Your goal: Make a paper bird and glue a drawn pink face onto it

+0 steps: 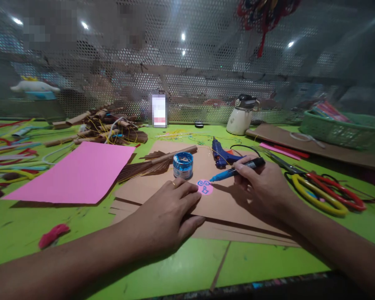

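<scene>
Right hand (262, 182) pinches blue marker (223, 175), tip by pink disc (209, 188) lying on brown paper (225, 210); left hand (171, 207) loosely flat at disc's left edge, gripping nothing; eyes (200, 183), mouth-like shape (205, 190) drawn; remaining strokes unclear.

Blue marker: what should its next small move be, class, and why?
Perhaps one small stroke on the pink circle: the right hand holds the blue marker with its tip at the blue marks there, while the left hand lies alongside.

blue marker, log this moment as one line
right hand: holds blue marker, tip at pink circle; left hand: at circle's edge; beneath: brown paper
</scene>
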Action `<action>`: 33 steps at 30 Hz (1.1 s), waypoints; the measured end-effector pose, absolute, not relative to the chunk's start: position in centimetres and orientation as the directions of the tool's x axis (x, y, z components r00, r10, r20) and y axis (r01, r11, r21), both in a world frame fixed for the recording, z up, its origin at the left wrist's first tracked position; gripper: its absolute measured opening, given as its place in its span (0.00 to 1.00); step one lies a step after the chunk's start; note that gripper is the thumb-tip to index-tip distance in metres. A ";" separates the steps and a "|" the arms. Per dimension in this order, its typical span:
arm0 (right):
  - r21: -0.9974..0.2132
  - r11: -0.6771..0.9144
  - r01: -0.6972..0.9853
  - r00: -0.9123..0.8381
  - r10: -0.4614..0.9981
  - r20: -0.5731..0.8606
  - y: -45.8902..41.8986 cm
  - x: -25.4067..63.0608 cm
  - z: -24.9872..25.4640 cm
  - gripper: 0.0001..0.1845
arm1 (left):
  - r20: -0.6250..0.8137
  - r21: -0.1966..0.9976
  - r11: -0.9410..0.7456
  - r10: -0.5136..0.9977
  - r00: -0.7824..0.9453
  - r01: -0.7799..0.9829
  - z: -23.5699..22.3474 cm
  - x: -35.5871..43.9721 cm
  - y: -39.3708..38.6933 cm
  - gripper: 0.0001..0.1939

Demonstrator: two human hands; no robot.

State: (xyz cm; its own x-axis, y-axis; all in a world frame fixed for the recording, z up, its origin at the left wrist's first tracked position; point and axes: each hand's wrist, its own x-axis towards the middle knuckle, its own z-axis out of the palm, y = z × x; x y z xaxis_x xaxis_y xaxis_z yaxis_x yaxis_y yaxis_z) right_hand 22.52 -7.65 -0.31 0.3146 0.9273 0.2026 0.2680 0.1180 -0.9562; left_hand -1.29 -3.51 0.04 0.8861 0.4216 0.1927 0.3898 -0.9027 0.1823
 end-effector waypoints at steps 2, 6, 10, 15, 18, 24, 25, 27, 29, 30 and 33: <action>-0.956 0.123 0.265 0.305 0.930 0.204 -7.6 22.4 -0.4 0.15 | 0.196 0.179 -0.904 0.420 0.886 0.389 0.0 -1.3 -3.6 0.18; -0.951 0.133 0.279 0.278 0.937 0.213 -7.7 22.1 -0.4 0.14 | 0.201 0.170 -0.906 0.417 0.886 0.388 0.1 -1.4 -3.8 0.17; -0.955 0.123 0.270 0.250 0.949 0.193 -7.7 21.7 -0.4 0.15 | 0.206 0.175 -0.905 0.418 0.885 0.387 0.2 -1.4 -3.8 0.17; -0.962 0.106 0.253 0.232 0.958 0.167 -7.7 21.7 -0.6 0.16 | 0.199 0.180 -0.904 0.421 0.885 0.389 0.2 -1.3 -3.8 0.17; -0.960 0.107 0.257 0.234 0.957 0.169 -7.7 21.8 -0.6 0.16 | 0.196 0.180 -0.904 0.418 0.887 0.387 0.2 -1.3 -3.8 0.17; -0.965 0.095 0.243 0.229 0.962 0.152 -7.6 21.7 -0.6 0.15 | 0.197 0.182 -0.904 0.418 0.887 0.386 0.3 -1.4 -3.9 0.17; -0.965 0.093 0.246 0.232 0.961 0.152 -7.6 21.8 -0.6 0.15 | 0.196 0.183 -0.904 0.419 0.887 0.387 0.3 -1.3 -3.9 0.17; -0.964 0.098 0.247 0.251 0.954 0.161 -7.6 21.9 -0.6 0.15 | 0.191 0.185 -0.903 0.421 0.887 0.388 0.3 -1.3 -3.8 0.17; -0.965 0.128 0.227 0.288 0.938 0.192 -7.5 22.0 -0.6 0.14 | 0.188 0.184 -0.900 0.426 0.885 0.395 0.3 -1.4 -3.8 0.17; -0.966 0.143 0.215 0.305 0.930 0.206 -7.5 22.1 -0.5 0.14 | 0.187 0.183 -0.899 0.428 0.884 0.397 0.3 -1.4 -3.8 0.16; -0.970 0.152 0.188 0.328 0.922 0.208 -7.5 22.2 -0.4 0.15 | 0.197 0.181 -0.901 0.425 0.883 0.394 0.3 -1.4 -3.9 0.16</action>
State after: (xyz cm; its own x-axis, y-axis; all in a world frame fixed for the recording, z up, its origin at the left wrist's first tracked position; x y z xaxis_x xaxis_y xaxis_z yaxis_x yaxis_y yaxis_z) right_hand 22.22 -7.47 -0.44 0.3275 0.9216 0.2084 0.1884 0.1525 -0.9702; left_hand -1.36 -3.85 0.34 0.8832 0.4255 0.1974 0.3938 -0.9013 0.1807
